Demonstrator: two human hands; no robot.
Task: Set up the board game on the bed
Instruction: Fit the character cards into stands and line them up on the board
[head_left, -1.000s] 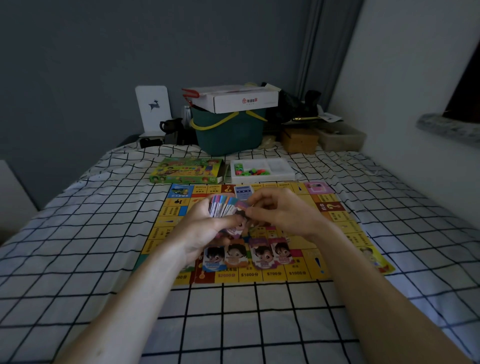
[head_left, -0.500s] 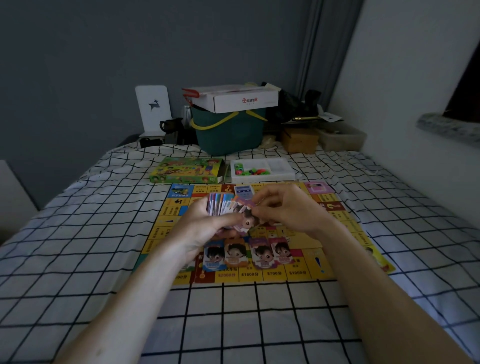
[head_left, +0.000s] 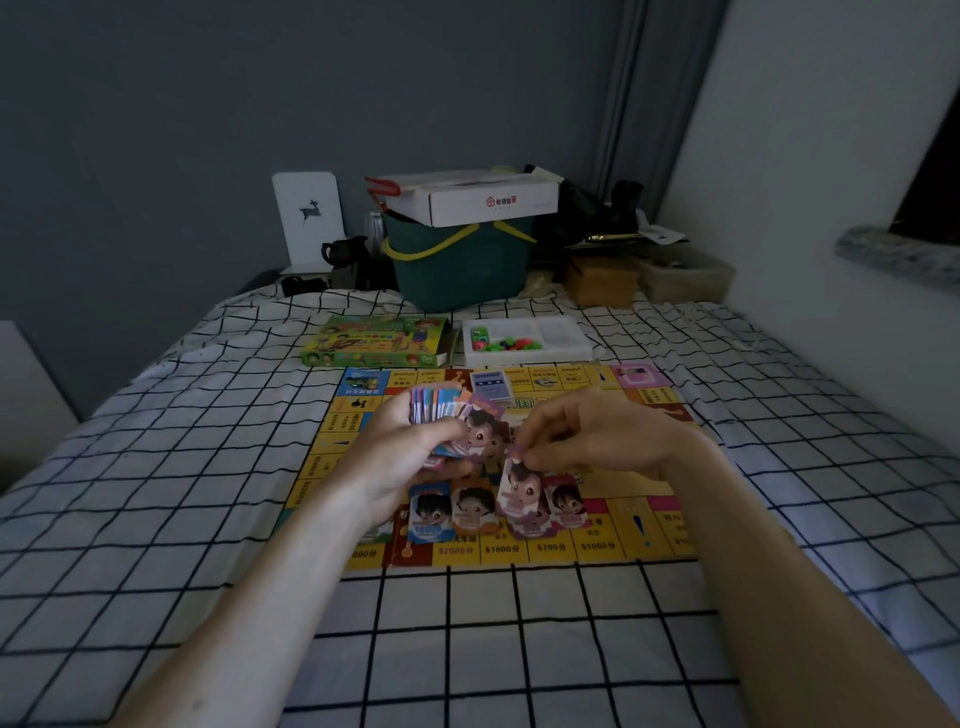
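Board game: the game board lay flat on the checked bed sheet, mid-bed, under both hands.
Right hand: the right hand pinched one purple character card by its top edge, just above the near row.
Left hand: the left hand gripped the fanned card stack.
Change: half a second before, that card sat against the stack; it had since come away and down.
Meaning: probably sorting by colour, one more card going onto a pile.
Row: four card piles lay along the board's near edge.
Beyond: game box and white token tray at the far edge; a green bucket behind.
Obstacles: none visible.
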